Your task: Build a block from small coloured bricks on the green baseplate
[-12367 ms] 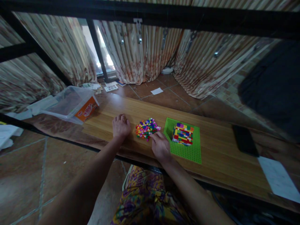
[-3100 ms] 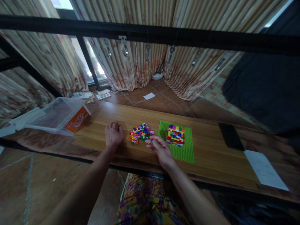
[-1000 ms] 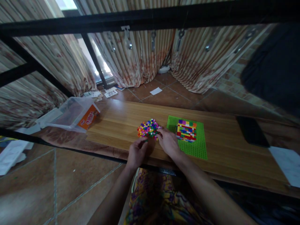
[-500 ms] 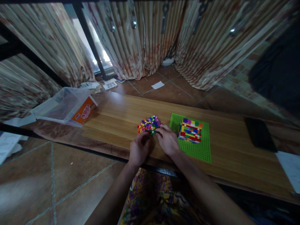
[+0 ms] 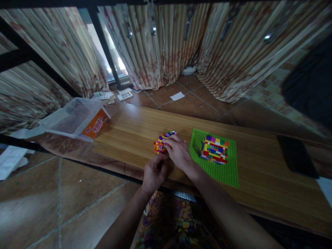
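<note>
A pile of small coloured bricks (image 5: pixel 160 142) lies on the wooden table (image 5: pixel 129 135). My right hand (image 5: pixel 177 152) rests over the pile's right side, fingers bent down into the bricks, hiding part of it. My left hand (image 5: pixel 155 172) sits curled at the table's near edge just below the pile; what its fingers hold, if anything, is hidden. To the right lies a green baseplate (image 5: pixel 223 171) carrying a multicoloured brick block (image 5: pixel 214 148).
A clear plastic box with an orange label (image 5: pixel 77 119) lies on its side at the table's left end. A black phone (image 5: pixel 297 156) lies at the right end. Black bars and curtains stand behind. Papers litter the tiled floor.
My left hand has come from the pile's left side to the near edge below it. My right hand has slid left onto the pile. The camera has tipped down.
</note>
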`<state>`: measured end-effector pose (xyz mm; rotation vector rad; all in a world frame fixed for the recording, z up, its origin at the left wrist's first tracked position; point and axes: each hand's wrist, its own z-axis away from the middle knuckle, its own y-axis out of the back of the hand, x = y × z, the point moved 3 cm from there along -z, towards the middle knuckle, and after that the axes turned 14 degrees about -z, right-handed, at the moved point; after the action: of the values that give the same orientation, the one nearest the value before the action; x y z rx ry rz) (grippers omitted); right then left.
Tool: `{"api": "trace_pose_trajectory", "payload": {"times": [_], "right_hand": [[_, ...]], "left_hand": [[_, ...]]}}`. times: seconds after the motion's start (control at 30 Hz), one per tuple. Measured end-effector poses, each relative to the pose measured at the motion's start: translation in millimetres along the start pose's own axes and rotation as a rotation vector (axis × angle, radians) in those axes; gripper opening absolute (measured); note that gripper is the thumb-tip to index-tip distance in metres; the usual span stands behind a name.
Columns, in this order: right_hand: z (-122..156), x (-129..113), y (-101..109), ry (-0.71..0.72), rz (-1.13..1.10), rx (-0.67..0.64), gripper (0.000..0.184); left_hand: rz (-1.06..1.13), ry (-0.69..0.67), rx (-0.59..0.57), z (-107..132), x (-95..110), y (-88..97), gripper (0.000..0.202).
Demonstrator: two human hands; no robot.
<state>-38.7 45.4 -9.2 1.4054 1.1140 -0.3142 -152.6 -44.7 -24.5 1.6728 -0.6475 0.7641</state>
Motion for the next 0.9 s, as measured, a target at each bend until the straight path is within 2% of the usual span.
{"api": "trace_pose_trajectory", "payload": {"times": [0.13,0.2,0.3,0.4,0.47,0.53,0.63,0.8,0.9], "right_hand": [[-15,-1,-15,0.053,0.044,-0.110,0.019],[-18,-1,-16,0.052,0.058,-0.116,0.018],[-12,-6,-4,0.032,0.003,-0.045,0.017],[11,-17,13,0.031,-0.132,-0.013,0.017],[33,-23,23,0.035,-0.224,-0.021,0.017],[55,-27,28,0.024,-0.319,-0.034,0.017],[83,-24,31,-0.061,-0.446,0.019,0.015],[113,-8,28,-0.370,-0.823,0.157,0.009],[123,-6,29,-0.462,-1.018,0.229,0.015]], "left_hand": [[0.015,-0.034,-0.026,1,1,0.4,0.015],[0.024,-0.026,-0.031,1,-1,-0.6,0.014],[0.102,0.050,0.011,-1,-5,-0.2,0.015],[0.284,0.185,0.062,-1,-4,3.3,0.024],[0.387,0.235,-0.021,1,2,3.1,0.028],[0.454,0.258,-0.174,7,11,-0.1,0.031],[0.536,0.318,-0.330,20,22,-6.7,0.033],[0.600,0.341,-0.415,31,35,-15.9,0.032],[0.583,0.296,-0.453,30,44,-20.7,0.033]]}}
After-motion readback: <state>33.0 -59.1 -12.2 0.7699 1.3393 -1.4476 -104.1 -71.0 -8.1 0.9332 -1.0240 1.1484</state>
